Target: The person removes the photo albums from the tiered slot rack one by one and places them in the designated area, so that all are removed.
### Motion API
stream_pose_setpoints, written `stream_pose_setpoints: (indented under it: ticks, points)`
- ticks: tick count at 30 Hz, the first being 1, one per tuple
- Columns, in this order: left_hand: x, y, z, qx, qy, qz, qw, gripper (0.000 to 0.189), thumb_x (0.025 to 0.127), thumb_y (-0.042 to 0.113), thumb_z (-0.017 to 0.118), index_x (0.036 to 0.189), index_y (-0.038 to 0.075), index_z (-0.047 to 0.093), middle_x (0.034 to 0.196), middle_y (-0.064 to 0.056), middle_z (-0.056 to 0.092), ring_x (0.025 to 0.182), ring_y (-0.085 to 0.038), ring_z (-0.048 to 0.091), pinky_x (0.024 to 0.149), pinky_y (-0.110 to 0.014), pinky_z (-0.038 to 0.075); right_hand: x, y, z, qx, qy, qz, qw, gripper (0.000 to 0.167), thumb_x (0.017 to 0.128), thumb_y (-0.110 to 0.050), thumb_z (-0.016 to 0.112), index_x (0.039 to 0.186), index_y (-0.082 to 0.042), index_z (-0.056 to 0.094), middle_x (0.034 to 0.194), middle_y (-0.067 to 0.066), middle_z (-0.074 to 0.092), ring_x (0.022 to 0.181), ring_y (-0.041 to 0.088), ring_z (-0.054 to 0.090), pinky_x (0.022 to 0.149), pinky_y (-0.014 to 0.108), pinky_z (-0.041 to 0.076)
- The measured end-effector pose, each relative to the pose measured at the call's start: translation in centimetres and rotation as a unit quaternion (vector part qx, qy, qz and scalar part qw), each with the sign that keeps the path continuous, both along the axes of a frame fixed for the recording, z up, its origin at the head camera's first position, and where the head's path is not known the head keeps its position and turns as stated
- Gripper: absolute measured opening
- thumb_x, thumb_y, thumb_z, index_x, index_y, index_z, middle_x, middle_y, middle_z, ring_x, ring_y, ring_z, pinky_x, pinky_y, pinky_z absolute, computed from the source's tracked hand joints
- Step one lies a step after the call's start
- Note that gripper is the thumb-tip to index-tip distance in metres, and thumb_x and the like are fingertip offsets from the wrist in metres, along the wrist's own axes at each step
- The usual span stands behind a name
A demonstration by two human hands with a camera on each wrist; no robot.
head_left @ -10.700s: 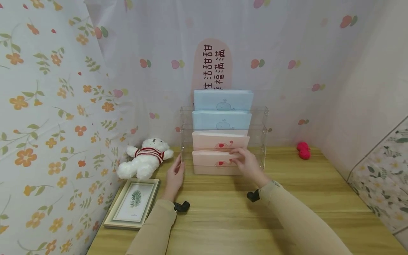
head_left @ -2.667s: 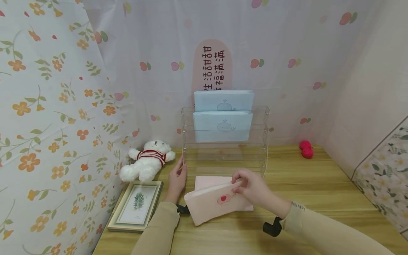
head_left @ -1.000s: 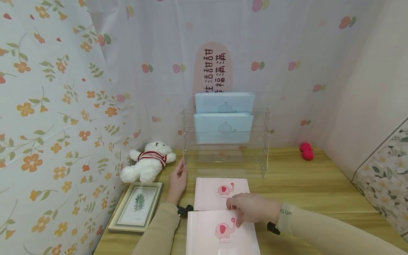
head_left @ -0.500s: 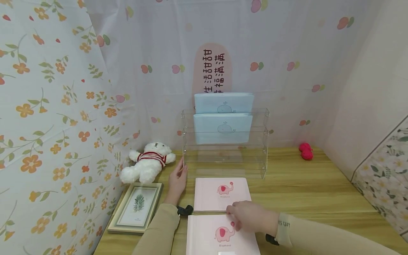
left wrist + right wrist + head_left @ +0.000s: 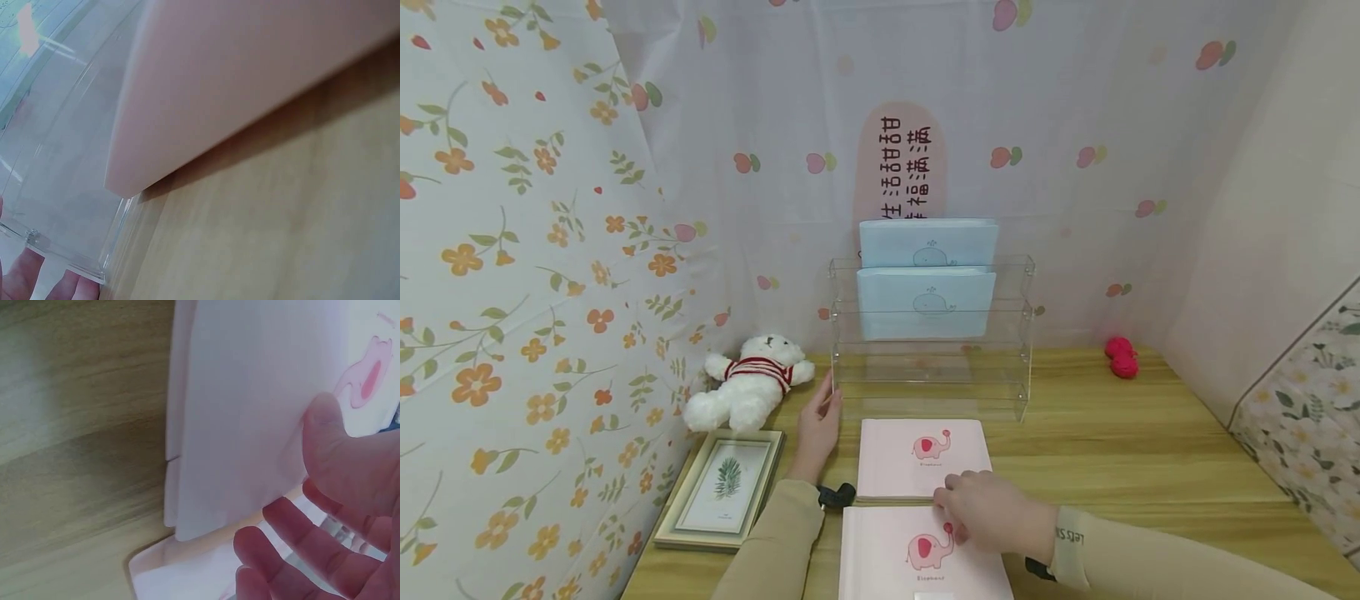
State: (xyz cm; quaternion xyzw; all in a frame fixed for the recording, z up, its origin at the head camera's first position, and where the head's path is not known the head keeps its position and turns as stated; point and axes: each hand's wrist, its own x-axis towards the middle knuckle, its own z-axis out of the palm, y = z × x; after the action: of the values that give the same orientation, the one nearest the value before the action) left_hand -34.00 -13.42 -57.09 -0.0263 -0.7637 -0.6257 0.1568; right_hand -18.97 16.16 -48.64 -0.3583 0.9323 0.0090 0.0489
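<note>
My left hand [image 5: 817, 429] holds the left side of a clear acrylic rack [image 5: 880, 367]; in the left wrist view, its fingers [image 5: 24, 274] show behind the clear panel. Two blue booklets with whale drawings stand in the rack, the upper blue booklet [image 5: 887, 242] behind the lower blue booklet [image 5: 883, 300]. On the table before it lie two pink elephant booklets, one farther pink booklet [image 5: 887, 454] and one nearer pink booklet [image 5: 876, 550]. My right hand [image 5: 996, 510] holds the nearer one at its far edge, thumb on the cover [image 5: 250, 394] and fingers beyond the edge.
A white teddy bear [image 5: 747, 404] in a striped sweater lies left of the rack, above a picture frame [image 5: 758, 487] with a leaf print. A red-pink bundle [image 5: 1122, 358] sits at the back right of the wooden table [image 5: 1120, 450]. Patterned curtains hang behind and left.
Both pink booklets have left the rack's lower tiers and now lie flat, one before the other. The nearer one was lowered from a tilt, then slid slightly towards me. The left hand stayed put.
</note>
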Motion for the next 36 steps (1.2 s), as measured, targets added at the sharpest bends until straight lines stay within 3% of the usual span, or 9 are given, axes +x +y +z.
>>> stream_pose_setpoints:
  ticks: [4,7,9,14,20,24,29,33,36]
  points:
    - [0.1,0.0,0.2,0.0,-0.005,0.002,1.0,0.05,0.113,0.023,0.064,0.163,0.018,0.056,0.159,-0.021,0.062,0.131,-0.048,0.071,0.107,-0.057,0.062,-0.9,0.1,0.5,-0.032,0.005,0.008,0.9994,0.035,0.084,-0.033,0.096,0.107,-0.021,0.073,0.091,-0.007,0.067,0.079,0.008,0.059,0.075,0.029,0.058]
    - [0.1,0.1,0.2,0.003,-0.005,0.002,1.0,0.05,0.113,0.022,0.065,0.163,0.019,0.056,0.159,-0.02,0.063,0.131,-0.047,0.072,0.108,-0.057,0.061,-2.3,0.5,1.8,-0.091,0.001,-0.004,0.9959,0.033,0.089,-0.033,0.094,0.111,-0.018,0.075,0.1,-0.004,0.073,0.084,0.009,0.065,0.075,0.029,0.059]
    - [0.0,0.1,0.1,0.006,-0.002,0.001,1.0,0.05,0.113,0.021,0.065,0.162,0.019,0.057,0.159,-0.019,0.063,0.131,-0.047,0.072,0.109,-0.057,0.061,-3.6,0.9,3.1,-0.132,0.002,-0.018,0.9911,0.031,0.092,-0.033,0.091,0.114,-0.017,0.076,0.106,-0.002,0.075,0.09,0.012,0.068,0.079,0.031,0.062]
    - [-0.1,0.1,-0.1,0.009,0.003,-0.001,1.0,0.05,0.112,0.021,0.066,0.162,0.023,0.058,0.16,-0.017,0.062,0.131,-0.046,0.072,0.11,-0.058,0.06,-7.3,2.6,6.6,-0.219,0.067,-0.042,0.9726,0.03,0.098,-0.03,0.085,0.12,-0.013,0.075,0.116,0.003,0.077,0.106,0.024,0.075,0.093,0.044,0.066]
    - [-0.2,-0.1,0.0,0.011,0.0,-0.002,0.9999,0.05,0.113,0.021,0.065,0.162,0.026,0.058,0.162,-0.016,0.061,0.132,-0.045,0.071,0.108,-0.054,0.06,-11.3,4.5,10.0,-0.302,0.107,-0.136,0.9376,0.033,0.102,-0.03,0.082,0.122,-0.006,0.07,0.126,0.015,0.071,0.116,0.038,0.069,0.103,0.057,0.061]
    - [0.0,-0.3,0.2,0.005,-0.002,0.002,1.0,0.05,0.113,0.021,0.064,0.163,0.022,0.056,0.16,-0.018,0.062,0.132,-0.046,0.071,0.107,-0.054,0.062,-13.5,5.0,11.4,-0.364,0.096,-0.205,0.9035,0.044,0.105,-0.031,0.078,0.132,-0.001,0.061,0.139,0.024,0.058,0.125,0.045,0.06,0.109,0.062,0.055]
    - [0.1,-0.1,0.1,-0.004,-0.005,-0.001,1.0,0.052,0.113,0.023,0.064,0.164,0.023,0.054,0.163,-0.016,0.06,0.133,-0.045,0.07,0.11,-0.055,0.06,-15.7,5.4,12.3,-0.425,0.097,-0.254,0.8634,0.066,0.105,-0.033,0.077,0.149,0.005,0.047,0.151,0.028,0.048,0.137,0.048,0.051,0.117,0.064,0.048]
    - [0.2,0.1,0.1,-0.002,-0.005,0.001,1.0,0.051,0.113,0.022,0.064,0.164,0.023,0.055,0.163,-0.016,0.059,0.133,-0.045,0.071,0.109,-0.055,0.061,-17.1,5.6,13.0,-0.446,0.071,-0.293,0.8423,0.078,0.104,-0.039,0.078,0.158,0.001,0.039,0.157,0.028,0.047,0.143,0.048,0.052,0.119,0.065,0.048]
    - [0.3,0.1,0.3,0.005,-0.001,0.002,1.0,0.051,0.113,0.018,0.064,0.163,0.02,0.056,0.164,-0.016,0.058,0.133,-0.046,0.07,0.109,-0.056,0.06,-18.0,5.5,13.8,-0.452,0.043,-0.314,0.8336,0.085,0.102,-0.043,0.079,0.163,-0.002,0.036,0.159,0.026,0.048,0.146,0.047,0.053,0.12,0.065,0.049]
